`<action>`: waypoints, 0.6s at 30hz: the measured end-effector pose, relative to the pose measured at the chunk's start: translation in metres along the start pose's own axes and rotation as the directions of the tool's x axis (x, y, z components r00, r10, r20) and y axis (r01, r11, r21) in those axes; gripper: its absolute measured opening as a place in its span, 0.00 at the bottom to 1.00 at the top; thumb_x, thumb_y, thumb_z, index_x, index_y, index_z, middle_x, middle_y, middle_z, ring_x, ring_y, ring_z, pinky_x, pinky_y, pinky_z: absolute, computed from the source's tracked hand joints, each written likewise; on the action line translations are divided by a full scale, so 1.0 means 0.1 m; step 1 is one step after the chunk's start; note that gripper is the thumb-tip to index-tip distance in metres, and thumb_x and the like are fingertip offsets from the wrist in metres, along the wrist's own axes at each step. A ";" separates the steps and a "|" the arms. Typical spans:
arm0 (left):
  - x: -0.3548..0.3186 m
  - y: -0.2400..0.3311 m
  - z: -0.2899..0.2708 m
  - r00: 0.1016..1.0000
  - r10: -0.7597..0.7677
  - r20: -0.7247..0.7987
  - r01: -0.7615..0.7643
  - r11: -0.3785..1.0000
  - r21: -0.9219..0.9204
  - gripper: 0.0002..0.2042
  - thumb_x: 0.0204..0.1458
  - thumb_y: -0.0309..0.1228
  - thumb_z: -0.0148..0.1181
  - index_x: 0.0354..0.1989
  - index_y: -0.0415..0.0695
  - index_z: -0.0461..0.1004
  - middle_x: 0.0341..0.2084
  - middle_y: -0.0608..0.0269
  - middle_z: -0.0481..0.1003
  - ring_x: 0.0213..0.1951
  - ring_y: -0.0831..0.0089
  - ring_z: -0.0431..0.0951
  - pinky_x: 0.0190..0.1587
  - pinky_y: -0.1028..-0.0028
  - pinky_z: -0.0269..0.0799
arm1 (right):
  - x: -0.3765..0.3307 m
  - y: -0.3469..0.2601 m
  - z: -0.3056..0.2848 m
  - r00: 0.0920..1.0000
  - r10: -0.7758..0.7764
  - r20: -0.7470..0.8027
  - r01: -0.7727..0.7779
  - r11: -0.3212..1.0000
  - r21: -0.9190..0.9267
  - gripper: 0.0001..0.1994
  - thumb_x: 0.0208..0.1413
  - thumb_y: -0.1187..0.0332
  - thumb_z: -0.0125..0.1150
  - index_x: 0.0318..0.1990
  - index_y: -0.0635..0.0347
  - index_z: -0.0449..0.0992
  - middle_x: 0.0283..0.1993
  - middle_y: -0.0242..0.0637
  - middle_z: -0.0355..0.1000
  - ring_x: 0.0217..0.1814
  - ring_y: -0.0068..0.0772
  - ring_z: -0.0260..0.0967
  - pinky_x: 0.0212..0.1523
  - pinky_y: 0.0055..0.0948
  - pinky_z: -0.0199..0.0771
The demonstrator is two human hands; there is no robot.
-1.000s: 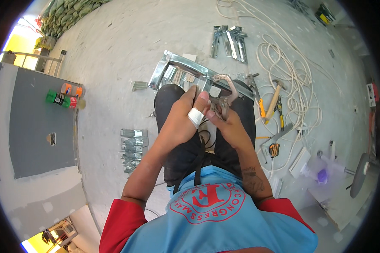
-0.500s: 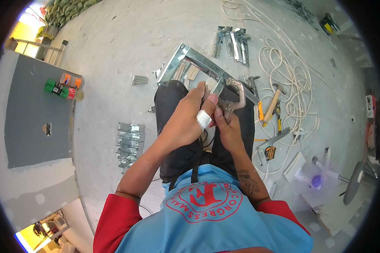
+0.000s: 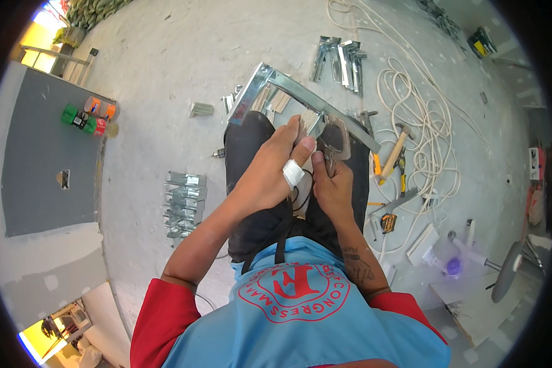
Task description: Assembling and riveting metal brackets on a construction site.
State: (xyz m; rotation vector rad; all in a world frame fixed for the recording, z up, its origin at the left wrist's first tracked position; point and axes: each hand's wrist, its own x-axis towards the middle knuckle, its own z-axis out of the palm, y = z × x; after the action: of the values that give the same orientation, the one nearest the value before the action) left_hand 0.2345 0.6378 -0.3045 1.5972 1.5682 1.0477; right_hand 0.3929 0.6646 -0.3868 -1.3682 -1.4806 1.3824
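Note:
Across my knees lies an angled frame of shiny metal channel [image 3: 300, 93]. My left hand [image 3: 267, 168], white tape round its thumb, is closed on a short ribbed metal piece [image 3: 308, 122] beside the frame's long arm. My right hand [image 3: 334, 190] grips the handles of a C-shaped locking clamp [image 3: 345, 146]. The clamp's jaws are close to the short piece and the channel; whether they touch either cannot be made out. More ribbed metal strips [image 3: 279, 101] show inside the frame's corner.
Bundled metal brackets [image 3: 337, 64] lie ahead, with a stack of cut pieces [image 3: 185, 205] at left. To the right are a hammer [image 3: 397, 153], yellow-handled pliers [image 3: 402, 172], a tape measure [image 3: 388, 222], a coiled white cable [image 3: 429, 122] and a fan [image 3: 508, 273]. Bottles [image 3: 83, 121] lie at left.
The clamp has turned in my right hand, so its curved jaw now shows at a different angle. My left hand keeps its hold on the short metal piece. The view has shifted slightly.

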 end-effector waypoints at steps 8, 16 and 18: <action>0.08 0.08 -0.14 0.964 -0.233 0.131 0.242 0.969 -0.058 0.32 0.65 0.47 0.45 0.63 0.25 0.58 0.60 0.33 0.65 0.65 0.50 0.63 0.66 0.66 0.55 | 0.00 -0.22 -0.10 0.992 -0.114 -0.048 0.097 0.957 -0.274 0.21 0.57 0.53 0.64 0.31 0.69 0.78 0.18 0.46 0.69 0.20 0.33 0.67 0.25 0.35 0.65; 0.20 0.15 -0.10 0.932 -0.295 0.213 0.274 0.954 0.120 0.31 0.63 0.48 0.48 0.55 0.24 0.64 0.44 0.36 0.74 0.47 0.52 0.76 0.51 0.64 0.68 | 0.00 0.08 -0.08 0.995 0.047 0.087 -0.041 0.997 -0.067 0.21 0.59 0.54 0.62 0.33 0.70 0.77 0.21 0.38 0.71 0.22 0.30 0.70 0.24 0.33 0.67; 0.27 -0.02 -0.11 0.924 -0.285 0.255 0.262 0.957 0.121 0.31 0.63 0.48 0.49 0.55 0.25 0.65 0.41 0.40 0.75 0.44 0.55 0.76 0.48 0.65 0.69 | -0.02 0.04 -0.13 0.959 0.181 0.216 -0.203 0.976 0.083 0.20 0.61 0.55 0.60 0.35 0.70 0.77 0.23 0.36 0.72 0.22 0.30 0.71 0.23 0.31 0.68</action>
State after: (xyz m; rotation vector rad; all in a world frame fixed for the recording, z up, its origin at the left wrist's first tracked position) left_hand 0.2230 0.6636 -0.2983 1.4521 1.6053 0.5919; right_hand 0.4068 0.6650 -0.3874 -1.3636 -1.4113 1.7474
